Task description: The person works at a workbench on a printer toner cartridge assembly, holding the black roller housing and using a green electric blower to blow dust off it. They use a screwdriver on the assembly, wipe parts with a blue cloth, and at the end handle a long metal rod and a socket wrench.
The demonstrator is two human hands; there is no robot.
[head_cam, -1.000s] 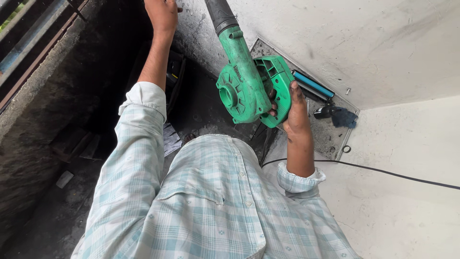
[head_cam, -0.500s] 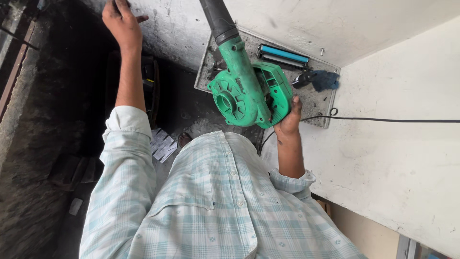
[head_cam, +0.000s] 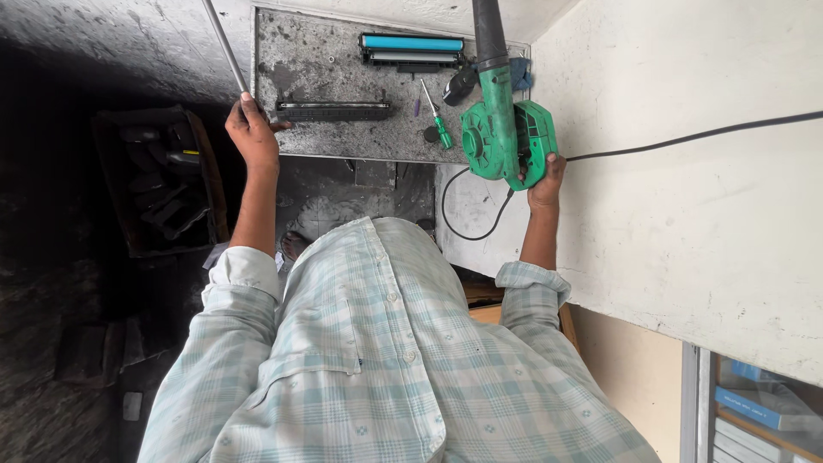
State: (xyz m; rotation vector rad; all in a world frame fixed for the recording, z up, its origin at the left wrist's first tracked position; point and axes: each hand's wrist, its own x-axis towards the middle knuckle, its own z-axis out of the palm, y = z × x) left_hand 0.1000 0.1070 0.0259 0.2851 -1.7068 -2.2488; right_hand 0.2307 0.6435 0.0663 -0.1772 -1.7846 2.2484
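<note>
My left hand (head_cam: 251, 129) is closed around the lower end of a thin grey metal rod (head_cam: 225, 43), at the left edge of a dusty grey board (head_cam: 343, 64). My right hand (head_cam: 545, 176) grips the handle of a green electric blower (head_cam: 501, 137), whose black nozzle (head_cam: 489, 30) points away from me past the board's right end. On the board lie a black and cyan toner cartridge (head_cam: 411, 47), a long black strip part (head_cam: 334, 110) and a green-handled screwdriver (head_cam: 437, 124).
A black power cable (head_cam: 686, 135) runs from the blower across the white wall surface. A dark crate of sooty parts (head_cam: 159, 180) sits to the left. A blue cloth (head_cam: 520, 73) lies behind the blower. Shelved blue boxes (head_cam: 754, 403) show at the lower right.
The view has swung, so the whole board now shows. My left hand has come down to the board's left edge and holds a rod. The blower sits at the board's right end.
</note>
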